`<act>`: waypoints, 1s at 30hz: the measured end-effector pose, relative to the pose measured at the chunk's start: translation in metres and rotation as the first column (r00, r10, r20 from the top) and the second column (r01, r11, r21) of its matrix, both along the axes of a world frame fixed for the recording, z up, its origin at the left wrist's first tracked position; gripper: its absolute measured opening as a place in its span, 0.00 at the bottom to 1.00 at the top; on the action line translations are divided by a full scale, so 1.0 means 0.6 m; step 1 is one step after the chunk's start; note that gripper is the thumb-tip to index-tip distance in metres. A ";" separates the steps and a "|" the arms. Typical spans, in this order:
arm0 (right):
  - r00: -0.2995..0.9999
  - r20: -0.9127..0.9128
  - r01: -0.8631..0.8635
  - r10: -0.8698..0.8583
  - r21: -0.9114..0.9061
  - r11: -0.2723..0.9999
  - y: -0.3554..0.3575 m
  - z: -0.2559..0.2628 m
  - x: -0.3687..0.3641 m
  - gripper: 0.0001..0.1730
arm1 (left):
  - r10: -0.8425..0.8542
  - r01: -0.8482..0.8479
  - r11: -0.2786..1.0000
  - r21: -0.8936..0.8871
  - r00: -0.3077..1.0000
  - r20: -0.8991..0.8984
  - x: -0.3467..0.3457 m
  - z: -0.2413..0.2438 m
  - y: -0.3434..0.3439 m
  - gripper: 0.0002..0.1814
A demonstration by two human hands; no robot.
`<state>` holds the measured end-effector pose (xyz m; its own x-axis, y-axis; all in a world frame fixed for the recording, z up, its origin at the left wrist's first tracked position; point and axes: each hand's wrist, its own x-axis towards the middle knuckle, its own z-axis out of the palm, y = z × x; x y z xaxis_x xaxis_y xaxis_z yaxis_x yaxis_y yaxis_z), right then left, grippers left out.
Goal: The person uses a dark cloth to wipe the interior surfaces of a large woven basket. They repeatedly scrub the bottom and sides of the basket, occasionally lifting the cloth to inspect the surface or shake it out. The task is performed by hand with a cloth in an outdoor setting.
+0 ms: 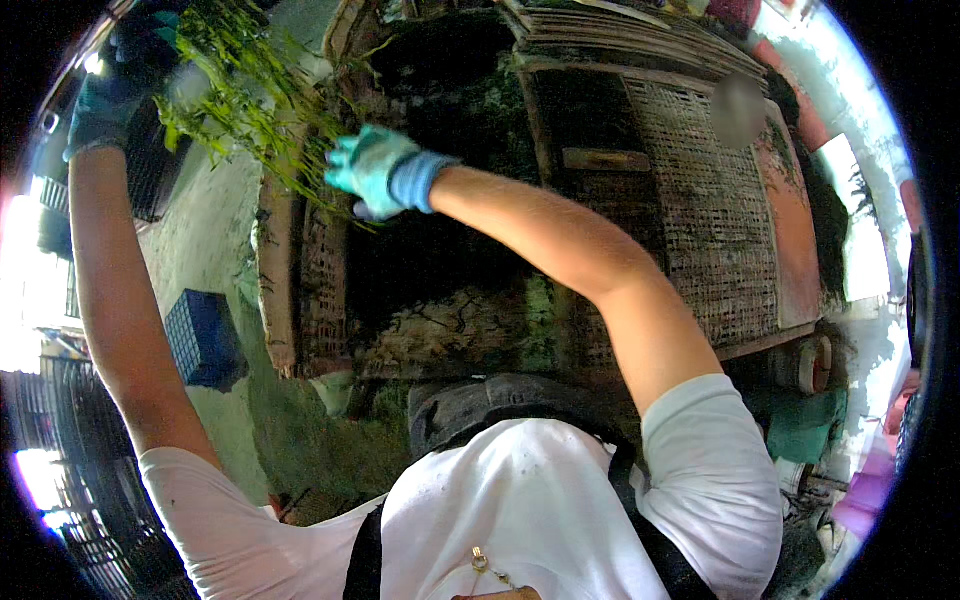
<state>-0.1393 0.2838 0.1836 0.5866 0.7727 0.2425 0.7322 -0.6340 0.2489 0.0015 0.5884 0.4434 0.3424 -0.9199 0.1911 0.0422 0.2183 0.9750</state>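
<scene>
My left hand (109,101), in a dark teal work glove, reaches far out at the upper left, its fingers lost in shadow. Between my hands spreads a loose bunch of long, leafy green stems (232,90), somewhat blurred. My right hand (379,172), in a light turquoise glove with a blue knitted cuff, is at the lower right end of the stems, over the dark opening of a wooden-framed structure. Its fingers touch or overlap the stem ends; whether they grip them cannot be told.
The structure's pale wooden edge (276,300) runs left of the dark opening. A woven or mesh panel (712,202) lies to the right, with stacked slats (630,37) at the top. A blue plastic crate (199,337) stands on the floor at left. Black bars are at the lower left.
</scene>
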 end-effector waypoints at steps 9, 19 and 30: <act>0.907 -0.398 0.104 0.138 0.528 0.843 0.094 0.034 0.020 0.24 | 0.530 -0.836 0.394 -0.382 -0.133 0.838 -0.224 -0.027 -0.170 0.24; 0.734 -0.664 -0.047 -0.142 -0.258 0.965 -0.009 -0.489 -0.242 0.27 | 0.529 -0.869 0.407 -0.283 -0.029 0.848 -0.184 -0.062 -0.109 0.22; 0.036 -0.367 0.489 0.929 0.818 0.304 -0.056 0.000 -0.078 0.25 | 0.566 -0.832 0.486 -0.267 0.067 0.821 -0.223 -0.117 -0.134 0.21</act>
